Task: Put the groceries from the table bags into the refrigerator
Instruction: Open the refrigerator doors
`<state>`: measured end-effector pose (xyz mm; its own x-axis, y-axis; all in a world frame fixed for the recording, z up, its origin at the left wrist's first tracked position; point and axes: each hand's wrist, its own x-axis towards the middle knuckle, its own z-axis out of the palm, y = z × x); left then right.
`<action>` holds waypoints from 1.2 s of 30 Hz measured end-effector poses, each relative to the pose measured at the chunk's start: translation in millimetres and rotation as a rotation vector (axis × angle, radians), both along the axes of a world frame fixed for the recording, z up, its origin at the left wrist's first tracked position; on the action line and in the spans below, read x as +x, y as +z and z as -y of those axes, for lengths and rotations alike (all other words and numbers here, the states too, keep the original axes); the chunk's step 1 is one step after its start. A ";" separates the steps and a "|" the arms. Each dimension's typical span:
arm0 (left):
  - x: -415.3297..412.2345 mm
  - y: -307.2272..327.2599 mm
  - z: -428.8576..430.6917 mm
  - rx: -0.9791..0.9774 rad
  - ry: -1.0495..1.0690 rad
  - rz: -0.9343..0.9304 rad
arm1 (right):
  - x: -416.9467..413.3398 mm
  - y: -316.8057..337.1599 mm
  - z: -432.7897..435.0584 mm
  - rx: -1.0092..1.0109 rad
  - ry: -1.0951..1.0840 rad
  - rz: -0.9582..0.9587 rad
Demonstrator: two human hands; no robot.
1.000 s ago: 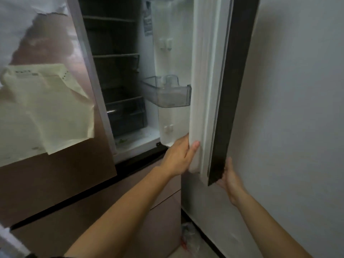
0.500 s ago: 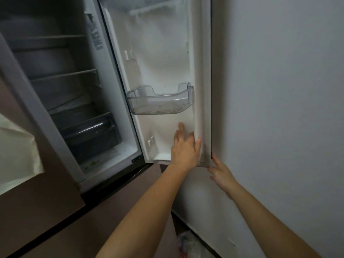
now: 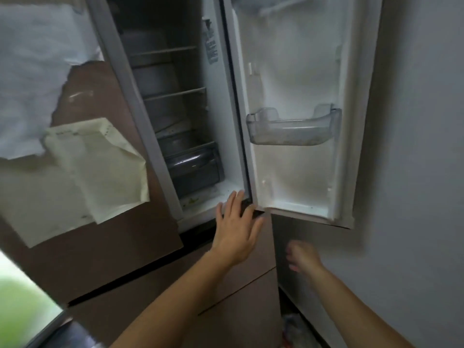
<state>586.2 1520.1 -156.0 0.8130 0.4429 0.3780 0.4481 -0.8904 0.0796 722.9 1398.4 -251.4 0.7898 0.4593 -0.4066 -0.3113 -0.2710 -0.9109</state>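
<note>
Currently, head view: left hand (image 3: 236,229) flat, fingers spread, holding nothing, at the fridge (image 3: 226,146) sill's hinge corner. Right hand (image 3: 302,257) blurred below the door (image 3: 296,71) bottom edge; I can't tell its grip. Groceries out of view. Risk, I judge: door rebounds, pinching left fingers. Door sits near wall (image 3: 414,146); shelves (image 3: 175,92) offer room.

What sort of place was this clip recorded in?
Probably a home kitchen: a tall refrigerator stands with its door open beside a plain wall, showing shelves, a crisper drawer and a door bin.
</note>
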 end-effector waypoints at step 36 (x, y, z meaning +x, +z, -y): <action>-203.8 -42.5 -119.5 -1.860 0.331 1.478 | -196.1 135.0 -206.0 0.385 0.538 0.484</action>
